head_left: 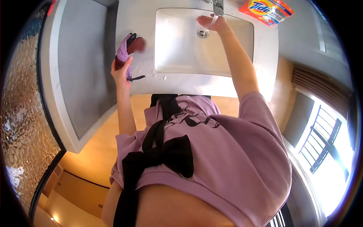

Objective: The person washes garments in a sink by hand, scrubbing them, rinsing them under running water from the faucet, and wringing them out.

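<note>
Nearest, beyond the mauve shirt (234,151), the left hand (121,73) has its thumb and fingers closed around the lower part of a purple bundle (122,52) on the counter (196,81), left of the basin (177,45). The bundle looks light, soft and unlikely to break, perhaps slippery if wet; a hold around its middle should gather the loose black end (137,78). Farther off, the right hand (212,23) spreads open under the tap (218,7)'s running water (214,19).

Faucet (218,8): cut off by the top edge. Purple bundle (123,52): partly hidden by the left hand (120,72). Reddish shape (137,44): blurred. Orange pouch (267,12): smaller print illegible.
</note>
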`<state>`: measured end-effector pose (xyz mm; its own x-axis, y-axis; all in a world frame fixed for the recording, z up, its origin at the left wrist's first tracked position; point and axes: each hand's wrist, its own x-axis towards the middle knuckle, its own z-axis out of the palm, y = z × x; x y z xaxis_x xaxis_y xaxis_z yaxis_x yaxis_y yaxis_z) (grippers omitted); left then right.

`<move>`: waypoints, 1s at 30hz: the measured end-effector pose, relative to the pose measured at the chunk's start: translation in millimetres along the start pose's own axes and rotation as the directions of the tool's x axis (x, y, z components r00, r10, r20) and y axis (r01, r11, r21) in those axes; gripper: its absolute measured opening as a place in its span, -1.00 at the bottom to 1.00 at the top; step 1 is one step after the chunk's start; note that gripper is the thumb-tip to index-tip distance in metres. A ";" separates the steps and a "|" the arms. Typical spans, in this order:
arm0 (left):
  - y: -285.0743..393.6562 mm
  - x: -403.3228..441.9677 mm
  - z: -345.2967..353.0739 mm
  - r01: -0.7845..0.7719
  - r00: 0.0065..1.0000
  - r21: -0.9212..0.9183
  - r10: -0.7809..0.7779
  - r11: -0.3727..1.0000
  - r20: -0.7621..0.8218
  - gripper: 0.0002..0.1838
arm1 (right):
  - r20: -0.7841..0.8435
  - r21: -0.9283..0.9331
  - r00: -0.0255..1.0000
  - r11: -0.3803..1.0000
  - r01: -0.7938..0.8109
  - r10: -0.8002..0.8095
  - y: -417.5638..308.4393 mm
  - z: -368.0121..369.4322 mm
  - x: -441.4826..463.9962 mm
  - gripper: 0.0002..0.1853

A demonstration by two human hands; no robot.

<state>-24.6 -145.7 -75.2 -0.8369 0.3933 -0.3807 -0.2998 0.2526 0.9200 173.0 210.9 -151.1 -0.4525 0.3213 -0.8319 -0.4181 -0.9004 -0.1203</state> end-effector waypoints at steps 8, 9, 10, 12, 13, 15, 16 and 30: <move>-11.9 -4.0 5.1 0.019 1.000 0.022 -0.018 1.000 -0.009 -0.42 | 0.195 -0.513 0.972 0.858 -0.014 0.133 8.4 29.1 16.9 -0.50; -11.8 -4.4 5.4 0.019 1.000 0.022 -0.019 1.000 -0.011 -0.42 | 0.247 -0.697 0.931 0.716 -0.022 0.269 9.0 24.9 17.1 -0.51; -12.0 -5.1 5.6 0.017 1.000 0.023 -0.017 1.000 0.004 -0.43 | 0.262 -0.843 0.875 0.538 0.002 0.408 10.5 20.2 16.9 -0.52; -13.8 -6.2 5.5 0.019 1.000 0.026 -0.019 0.999 0.024 -0.43 | 0.175 -0.923 0.805 0.379 -0.065 0.566 18.4 11.0 9.6 -0.50; -15.1 -5.2 5.9 0.024 0.999 0.026 -0.025 0.999 0.027 -0.44 | 0.065 -0.975 0.717 0.198 -0.103 0.694 21.8 8.0 2.4 -0.46; -15.2 -6.0 9.6 0.030 0.999 0.027 -0.031 0.999 0.033 -0.45 | -0.041 -0.999 0.731 -0.003 -0.054 0.681 26.5 -0.1 -9.1 -0.50; -13.6 -7.3 12.1 0.035 0.999 0.024 -0.035 0.999 0.015 -0.45 | -0.185 -0.978 0.772 -0.195 -0.080 0.609 27.0 -5.3 -12.2 -0.52; -15.2 -13.7 25.7 0.005 0.998 0.016 -0.006 1.000 0.057 -0.47 | 0.382 -0.694 0.760 0.706 -0.141 0.526 -1.0 -10.4 -17.7 -0.55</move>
<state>3.2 -132.3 -86.3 -0.8078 0.4413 -0.3909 -0.2964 0.2690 0.9164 189.6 203.1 -141.9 -0.8644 -0.1178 -0.4887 0.3148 -0.8848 -0.3435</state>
